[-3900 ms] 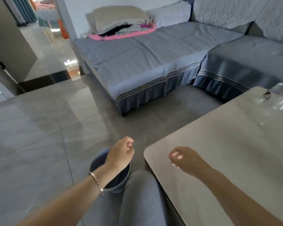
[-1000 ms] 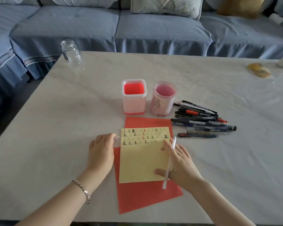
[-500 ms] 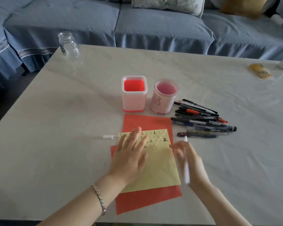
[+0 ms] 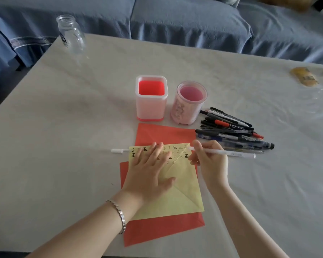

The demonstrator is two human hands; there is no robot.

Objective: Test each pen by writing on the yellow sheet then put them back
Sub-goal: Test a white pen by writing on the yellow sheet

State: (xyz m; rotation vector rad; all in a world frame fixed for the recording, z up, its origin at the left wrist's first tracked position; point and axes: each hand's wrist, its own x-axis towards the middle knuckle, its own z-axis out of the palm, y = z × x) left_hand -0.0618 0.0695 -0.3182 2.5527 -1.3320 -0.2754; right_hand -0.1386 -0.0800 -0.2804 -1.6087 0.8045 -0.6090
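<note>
A yellow sheet with rows of written marks along its top lies on a red sheet. My left hand presses flat on the yellow sheet, fingers spread. My right hand pinches a white pen at the sheet's upper right edge, tip toward the marks. The pen's white cap lies just left of the sheet. A pile of pens lies to the right. Two pen holders stand behind the sheets, a square red one and a round pink one.
A clear glass jar stands at the table's far left corner. A yellow wrapped object lies at the far right. A blue sofa runs along the far side of the pale table.
My left hand settled flatter on the yellow sheet. My right hand turned the white pen from upright to nearly level and moved it up to the sheet's upper right edge.
</note>
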